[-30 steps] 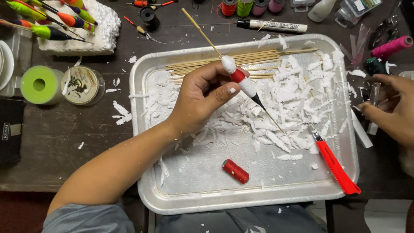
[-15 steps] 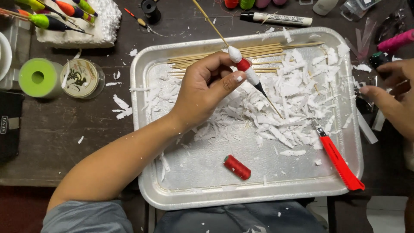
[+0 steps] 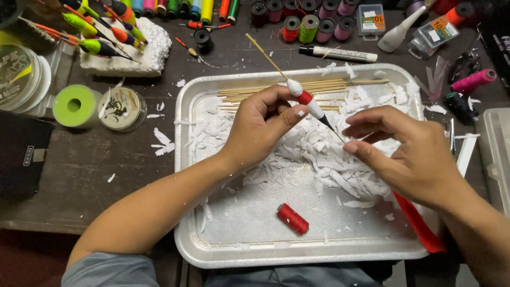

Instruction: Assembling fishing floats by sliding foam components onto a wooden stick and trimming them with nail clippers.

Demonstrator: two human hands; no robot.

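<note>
Fishing float [image 3: 307, 99], white-red-black on thin stick, over tray [image 3: 187, 159] centre, tilted 11-to-5 o'clock. Left hand [image 3: 260, 127] pinches its body, fingers closed round it. Change: right hand [image 3: 406, 151], a second ago off at tray's 3 o'clock edge, now at float's lower tip, thumb and forefinger nearly closed there; contact unclear. Two-handed work on float starting, likely. White shavings [image 3: 324, 159] beneath; red thread spool [image 3: 292, 218] at 6 o'clock.

spool [image 3: 292, 218] in tray [image 3: 187, 159] front | sticks [image 3: 255, 90] at back | tape roll [image 3: 74, 106] left of tray
</note>
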